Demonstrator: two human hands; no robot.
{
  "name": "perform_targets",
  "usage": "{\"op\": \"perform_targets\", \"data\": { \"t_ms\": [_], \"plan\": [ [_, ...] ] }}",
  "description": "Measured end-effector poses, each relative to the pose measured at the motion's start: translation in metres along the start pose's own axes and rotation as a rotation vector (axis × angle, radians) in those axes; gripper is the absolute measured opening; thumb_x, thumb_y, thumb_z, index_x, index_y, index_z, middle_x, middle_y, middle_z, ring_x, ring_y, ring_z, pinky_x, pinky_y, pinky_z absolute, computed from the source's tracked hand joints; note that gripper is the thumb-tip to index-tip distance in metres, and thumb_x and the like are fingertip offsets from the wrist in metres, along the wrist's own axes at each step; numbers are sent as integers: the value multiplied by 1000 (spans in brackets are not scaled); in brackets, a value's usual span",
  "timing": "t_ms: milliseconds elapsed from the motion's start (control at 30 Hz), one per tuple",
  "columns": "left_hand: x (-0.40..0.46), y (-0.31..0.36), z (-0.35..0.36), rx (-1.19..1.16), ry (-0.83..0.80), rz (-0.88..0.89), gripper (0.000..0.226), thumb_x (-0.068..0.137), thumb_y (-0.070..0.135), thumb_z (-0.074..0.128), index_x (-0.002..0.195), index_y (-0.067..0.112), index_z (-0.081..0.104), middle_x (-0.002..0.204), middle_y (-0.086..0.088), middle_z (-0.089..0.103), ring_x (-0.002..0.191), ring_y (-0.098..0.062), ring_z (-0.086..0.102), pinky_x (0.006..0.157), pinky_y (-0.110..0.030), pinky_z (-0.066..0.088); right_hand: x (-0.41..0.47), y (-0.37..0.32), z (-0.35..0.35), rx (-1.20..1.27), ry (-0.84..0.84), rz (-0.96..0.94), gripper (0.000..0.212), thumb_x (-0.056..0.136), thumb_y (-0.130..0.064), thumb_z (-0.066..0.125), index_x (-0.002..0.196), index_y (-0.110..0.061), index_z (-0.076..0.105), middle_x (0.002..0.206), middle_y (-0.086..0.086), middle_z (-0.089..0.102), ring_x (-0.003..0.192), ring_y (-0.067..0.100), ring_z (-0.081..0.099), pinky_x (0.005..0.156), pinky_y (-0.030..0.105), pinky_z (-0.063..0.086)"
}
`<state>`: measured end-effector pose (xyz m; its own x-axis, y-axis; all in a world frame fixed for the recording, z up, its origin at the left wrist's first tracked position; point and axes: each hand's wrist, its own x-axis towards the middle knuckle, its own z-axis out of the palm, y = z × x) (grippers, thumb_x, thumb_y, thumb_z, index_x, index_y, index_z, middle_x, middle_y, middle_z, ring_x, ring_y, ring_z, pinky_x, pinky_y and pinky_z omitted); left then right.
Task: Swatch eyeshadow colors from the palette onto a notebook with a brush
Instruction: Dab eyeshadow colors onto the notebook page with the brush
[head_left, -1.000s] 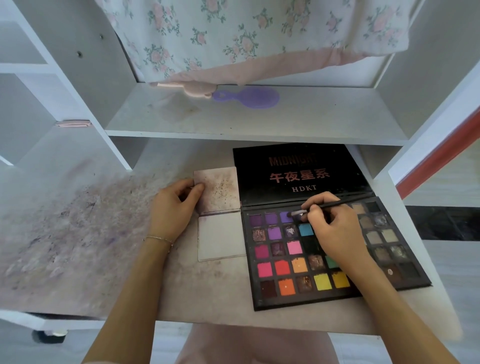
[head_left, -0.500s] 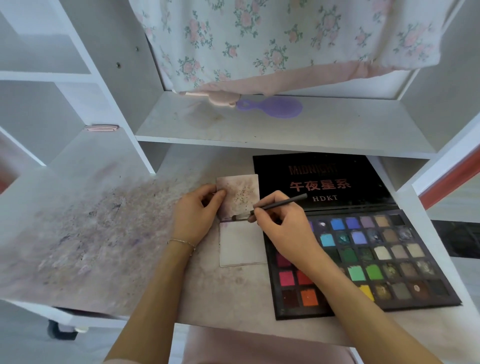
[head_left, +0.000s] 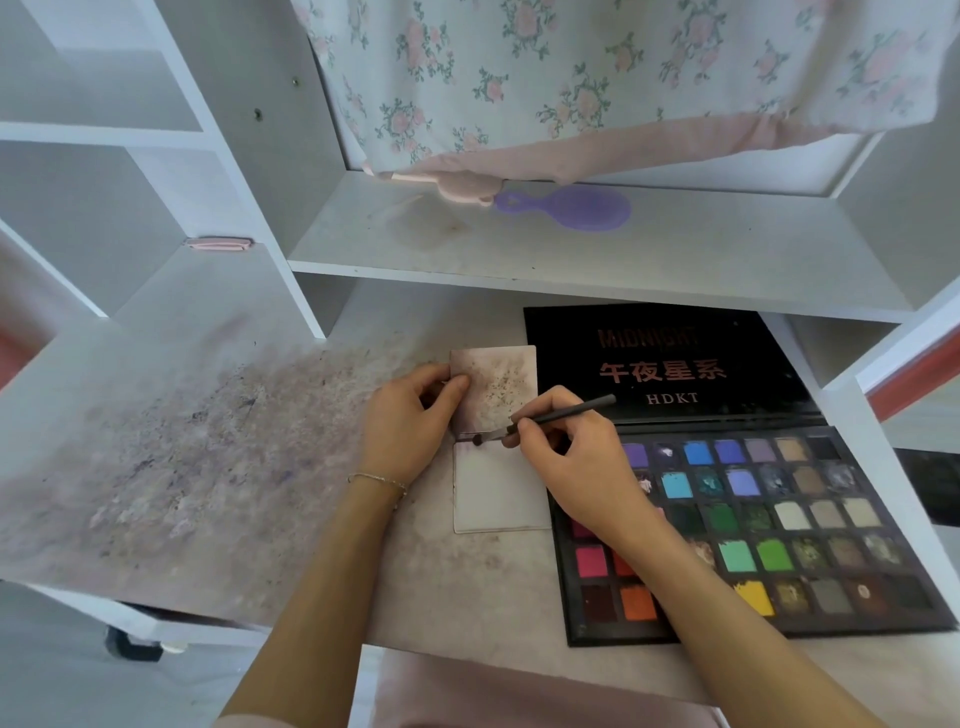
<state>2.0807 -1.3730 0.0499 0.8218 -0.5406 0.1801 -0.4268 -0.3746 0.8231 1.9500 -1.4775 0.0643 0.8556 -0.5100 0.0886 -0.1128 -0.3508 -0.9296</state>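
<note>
Right hand (head_left: 571, 457) pinches a slim dark brush (head_left: 550, 415), tip on the small notebook (head_left: 498, 499). Left hand (head_left: 410, 421) pinches its speckled upper page. Glossy black palette (head_left: 753, 519) lies alongside, touching.

One palette (head_left: 769, 525), one notebook (head_left: 496, 441) (open), one brush (head_left: 550, 415).

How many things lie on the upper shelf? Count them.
2: a purple hairbrush mid-shelf, and a pink item beside its handle, partly under the floral cloth, which may hide more.
</note>
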Motion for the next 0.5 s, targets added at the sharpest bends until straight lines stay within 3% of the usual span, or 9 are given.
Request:
{"op": "perform_targets", "data": {
  "t_ms": [167,500],
  "plan": [
    [0,0,0,2,-5,9,13,87,23,59,91,18,70,84,2,69,79,-15,63,76,-40,52,0,-1,1,-28,-31,4,12,87,-15,53,79,-24,53,80,8,67,80,23,63,71,40,53],
    [0,2,0,8,-4,6,15,87,23,59,95,17,70,86,1,70,80,-15,63,76,-38,53,0,-2,0,-48,-38,13,20,87,-15,53,75,-31,49,81,6,66,81,20,64,73,36,54]
  ]
}}
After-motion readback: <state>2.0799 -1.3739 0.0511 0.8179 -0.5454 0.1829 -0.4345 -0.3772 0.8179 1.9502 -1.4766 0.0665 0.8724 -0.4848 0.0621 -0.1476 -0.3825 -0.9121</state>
